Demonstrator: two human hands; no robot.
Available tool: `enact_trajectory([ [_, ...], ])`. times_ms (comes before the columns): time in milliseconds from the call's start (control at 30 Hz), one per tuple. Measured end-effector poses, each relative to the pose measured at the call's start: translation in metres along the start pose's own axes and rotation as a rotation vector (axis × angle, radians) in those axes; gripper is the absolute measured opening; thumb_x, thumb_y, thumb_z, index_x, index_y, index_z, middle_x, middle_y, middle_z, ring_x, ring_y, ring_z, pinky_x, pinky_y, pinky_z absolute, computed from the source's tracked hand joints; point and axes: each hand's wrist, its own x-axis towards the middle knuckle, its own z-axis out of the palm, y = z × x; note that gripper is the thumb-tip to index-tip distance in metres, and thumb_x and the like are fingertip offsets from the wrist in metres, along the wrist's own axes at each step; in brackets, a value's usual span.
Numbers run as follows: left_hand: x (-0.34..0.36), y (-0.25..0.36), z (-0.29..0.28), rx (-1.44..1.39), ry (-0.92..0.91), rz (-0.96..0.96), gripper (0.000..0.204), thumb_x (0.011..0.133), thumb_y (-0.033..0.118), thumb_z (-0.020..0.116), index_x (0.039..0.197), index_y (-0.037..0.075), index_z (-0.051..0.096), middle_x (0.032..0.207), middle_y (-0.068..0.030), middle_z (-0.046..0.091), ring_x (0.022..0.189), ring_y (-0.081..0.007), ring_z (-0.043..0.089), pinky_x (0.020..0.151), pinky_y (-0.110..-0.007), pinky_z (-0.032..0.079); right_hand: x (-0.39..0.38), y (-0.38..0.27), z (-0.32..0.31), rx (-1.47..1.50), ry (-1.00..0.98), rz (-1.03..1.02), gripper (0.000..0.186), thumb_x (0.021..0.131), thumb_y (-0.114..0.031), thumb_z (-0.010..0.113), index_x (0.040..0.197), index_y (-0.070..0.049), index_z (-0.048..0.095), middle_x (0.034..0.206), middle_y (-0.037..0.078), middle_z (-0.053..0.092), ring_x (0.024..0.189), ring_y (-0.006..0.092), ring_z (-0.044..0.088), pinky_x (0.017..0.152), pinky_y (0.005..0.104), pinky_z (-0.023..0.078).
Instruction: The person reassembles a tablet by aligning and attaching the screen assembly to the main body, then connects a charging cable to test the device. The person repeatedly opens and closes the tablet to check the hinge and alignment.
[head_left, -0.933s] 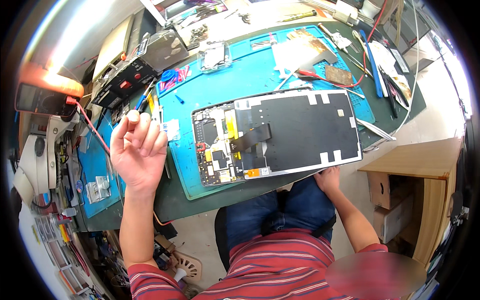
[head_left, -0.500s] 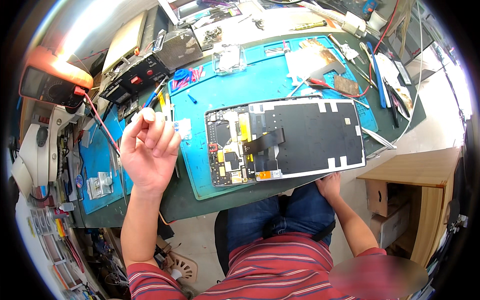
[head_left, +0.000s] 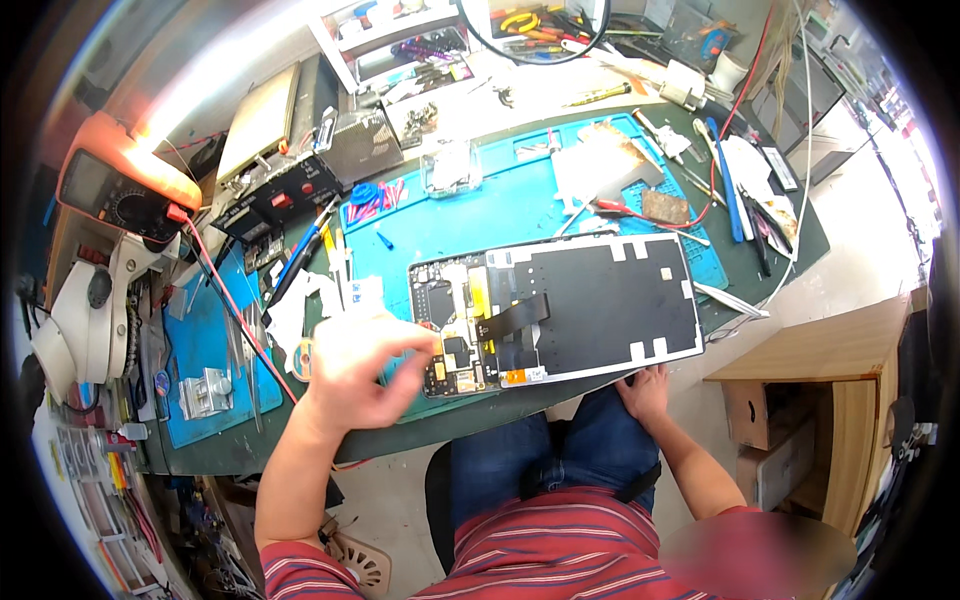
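An opened tablet (head_left: 610, 300) lies on the blue work mat, its black back panel to the right and bare circuit boards to the left. A black ribbon cable (head_left: 520, 317) bridges the two parts. My left hand (head_left: 360, 375) is over the tablet's left edge, slightly blurred. Its index finger reaches the board beside a small red-edged part, with the thumb apart below; the other fingers are curled, and nothing shows in its grip. My right hand (head_left: 645, 395) is at the tablet's near edge by my knee, fingers stretched out and fingertips partly hidden.
An orange multimeter (head_left: 125, 185) stands at the left, its leads running down the bench. Behind are a black power unit (head_left: 285, 195) and a clear parts box (head_left: 450, 170). Blue tweezers (head_left: 735, 195) and other tools lie at the right. A wooden cabinet (head_left: 800, 345) stands beside the bench.
My left hand has come down and right from its raised place onto the tablet's left edge, its thumb and index finger now apart. My right hand stays by the near edge. The view has shifted slightly.
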Motion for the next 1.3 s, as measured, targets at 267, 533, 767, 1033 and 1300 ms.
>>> enact_trajectory([
  [267,0.001,0.013,0.003,0.152,-0.068,0.040,0.052,0.067,0.008,0.078,0.118,0.010,0.068,0.092,0.0059,0.074,0.080,-0.0158,0.065,0.067,-0.030,0.049,-0.002,0.002,0.005,0.028,0.043,-0.022,0.057,0.084,-0.047,0.065,0.125,-0.007,0.064,0.144,0.026,0.043,0.138,0.0487,0.032,0.112,0.0553,0.032],
  [533,0.012,0.015,0.008,0.105,-0.154,0.028,0.053,0.072,0.011,0.078,0.123,0.008,0.064,0.102,0.0034,0.073,0.084,-0.0170,0.064,0.074,-0.031,0.047,-0.005,0.007,0.004,0.053,0.029,0.001,0.061,0.083,-0.048,0.066,0.133,-0.014,0.059,0.150,0.027,0.037,0.141,0.0461,0.029,0.114,0.0550,0.029],
  [767,0.008,0.024,0.005,0.104,-0.138,-0.039,0.047,0.069,0.008,0.076,0.115,0.007,0.067,0.099,0.0014,0.074,0.086,-0.0222,0.064,0.076,-0.035,0.048,-0.006,-0.005,-0.012,0.042,-0.025,0.024,0.065,0.084,-0.052,0.063,0.143,-0.027,0.051,0.157,0.021,0.026,0.146,0.0447,0.020,0.117,0.0559,0.026],
  [1033,0.014,0.022,0.008,0.139,-0.170,-0.003,0.035,0.073,0.013,0.077,0.107,0.010,0.070,0.098,-0.0031,0.073,0.089,-0.0215,0.066,0.080,-0.034,0.047,-0.008,0.001,-0.009,0.052,-0.010,0.022,0.064,0.085,-0.053,0.061,0.144,-0.031,0.050,0.157,0.021,0.027,0.146,0.0452,0.020,0.117,0.0556,0.024],
  [1300,0.011,0.018,0.008,0.199,-0.126,-0.045,0.026,0.078,0.009,0.074,0.103,0.009,0.071,0.103,-0.0038,0.069,0.094,-0.0246,0.063,0.082,-0.036,0.046,-0.004,0.008,0.010,0.053,0.012,0.019,0.063,0.081,-0.046,0.067,0.140,-0.031,0.053,0.159,0.017,0.027,0.145,0.0431,0.024,0.114,0.0557,0.029],
])
